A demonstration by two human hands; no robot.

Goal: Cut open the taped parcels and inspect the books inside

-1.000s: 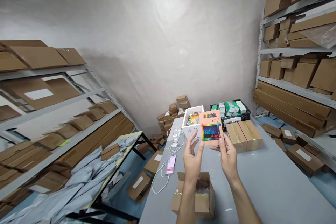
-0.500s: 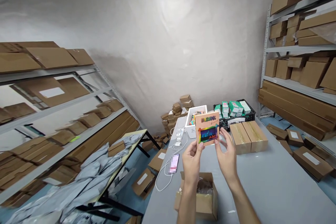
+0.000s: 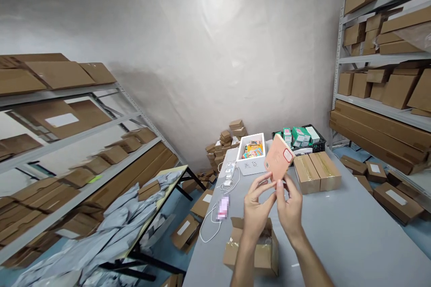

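A small peach-coloured book (image 3: 279, 159) is held up above the table, tilted, its plain side with a red-outlined mark facing me. My left hand (image 3: 257, 204) pinches its lower left corner between thumb and fingers. At the bottom edge, my right hand (image 3: 289, 206) grips it too, fingers partly behind the cover. Below my forearms stands an open cardboard box (image 3: 230, 255), its flaps up and clear plastic inside; my left arm hides part of it.
On the grey table (image 3: 346, 242) are a white bin (image 3: 251, 168) of colourful packets, a black crate (image 3: 318, 145) of green-and-white boxes, two taped cartons (image 3: 316, 175) and a phone (image 3: 222, 208) on a cable. Shelves of cartons flank both sides; a side table (image 3: 175, 181) holds grey bags.
The book has been turned from its rainbow picture side to its plain side and tilted. Both hands have come closer together at its lower edge, uncovering the white bin.
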